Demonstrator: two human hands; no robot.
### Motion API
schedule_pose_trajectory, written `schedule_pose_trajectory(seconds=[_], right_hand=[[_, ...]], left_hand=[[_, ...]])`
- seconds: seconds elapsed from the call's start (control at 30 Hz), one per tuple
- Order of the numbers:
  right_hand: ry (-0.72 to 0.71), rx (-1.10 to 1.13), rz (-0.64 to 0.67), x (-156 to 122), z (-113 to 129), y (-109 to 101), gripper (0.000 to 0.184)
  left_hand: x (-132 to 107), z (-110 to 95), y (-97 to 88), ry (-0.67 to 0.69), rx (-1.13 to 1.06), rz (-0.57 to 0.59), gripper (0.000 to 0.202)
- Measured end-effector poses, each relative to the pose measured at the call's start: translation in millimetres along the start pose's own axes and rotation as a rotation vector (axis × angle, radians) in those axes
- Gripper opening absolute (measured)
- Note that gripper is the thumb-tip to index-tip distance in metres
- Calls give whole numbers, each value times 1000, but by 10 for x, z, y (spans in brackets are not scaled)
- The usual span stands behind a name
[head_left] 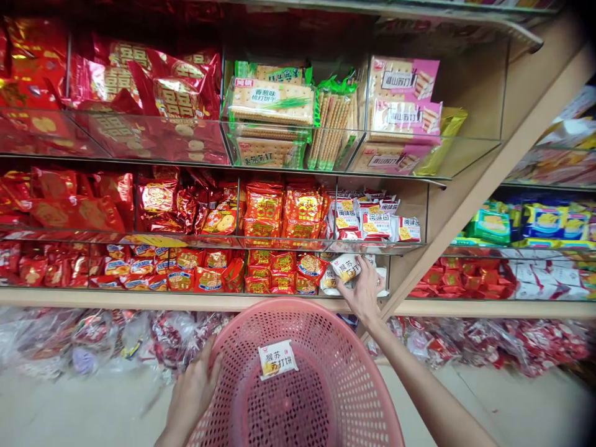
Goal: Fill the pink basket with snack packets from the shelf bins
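My right hand (364, 290) reaches into the lowest shelf bin and pinches a white cracker packet (345, 267) between thumb and fingers. More white packets (329, 280) lie under and beside it. Below the shelf edge is a pink perforated plastic basket (372, 385). One white cracker packet (278, 359) with dark lettering rests inside it, toward the far side. At the basket's left rim is my left hand (194, 388), its fingers along the outside and the thumb near the rim.
Clear-fronted shelves hold red snack packets (265, 208), green-edged crackers (272, 102) and pink-white cracker packs (403, 112). A slanted wooden panel (488, 167) divides them from bins on the right. Bagged goods (172, 338) lie on the floor under the wooden shelf edge (116, 299).
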State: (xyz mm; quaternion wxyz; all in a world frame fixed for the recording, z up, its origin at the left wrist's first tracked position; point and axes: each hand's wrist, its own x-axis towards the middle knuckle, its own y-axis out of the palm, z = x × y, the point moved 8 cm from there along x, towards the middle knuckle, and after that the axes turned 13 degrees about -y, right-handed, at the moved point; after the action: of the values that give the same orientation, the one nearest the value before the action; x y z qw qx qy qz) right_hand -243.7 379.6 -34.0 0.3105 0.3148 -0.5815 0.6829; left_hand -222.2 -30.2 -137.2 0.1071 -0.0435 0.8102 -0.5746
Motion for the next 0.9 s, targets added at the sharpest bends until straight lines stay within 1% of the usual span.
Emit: schedule_pose_trajectory(seconds=[0.1, 0.23, 0.27, 0.3, 0.33, 0.37, 0.4, 0.43, 0.5, 0.53, 0.57, 0.6, 0.63, 0.7, 0.8, 0.9], right_hand=[[-15, 9, 3, -30, -18, -53, 69], [-37, 13, 4, -39, -24, -82, 68], [-27, 10, -2, -36, -35, -75, 67], [-8, 5, -9, -33, -50, -61, 66], [15, -1, -17, -31, -65, -41, 65], [36, -6, -25, -29, -73, -16, 64], [55, -11, -35, -27, -74, 11, 64], [73, -13, -45, -28, -72, 37, 63], [108, -9, -70, -32, -61, 70, 64], [124, -5, -83, -36, -59, 74, 65], [137, -1, -93, -39, -58, 70, 65], [143, 2, -101, -40, -60, 57, 66], [144, 4, -107, -42, -64, 37, 66], [148, 13, -115, -53, -88, -18, 66], [160, 34, -127, -109, -136, -111, 69], [162, 50, -134, -205, -147, -192, 70]], left_hand=[[4, 9, -6, -7, 5, 2, 55], [29, 107, -8, -1, -25, -20, 52], [22, 97, -4, 1, -26, -23, 52], [2, 42, -17, 9, -19, -50, 53], [-36, -75, -48, 34, -7, -104, 53], [-94, -265, -88, 80, 15, -179, 53], [-188, -539, -162, 168, 41, -315, 54], [-311, -895, -193, 319, 69, -416, 55], [-587, -1681, -80, 735, 144, -453, 58], [-663, -1983, -30, 853, 168, -467, 59], [-675, -2211, -19, 891, 166, -503, 62], [-636, -2375, -10, 882, 166, -521, 65], [-585, -2485, -2, 868, 166, -531, 67], [-489, -2563, 15, 839, 169, -537, 68], [-472, -2504, 66, 853, 195, -532, 69], [-563, -2414, 124, 884, 213, -518, 71]])
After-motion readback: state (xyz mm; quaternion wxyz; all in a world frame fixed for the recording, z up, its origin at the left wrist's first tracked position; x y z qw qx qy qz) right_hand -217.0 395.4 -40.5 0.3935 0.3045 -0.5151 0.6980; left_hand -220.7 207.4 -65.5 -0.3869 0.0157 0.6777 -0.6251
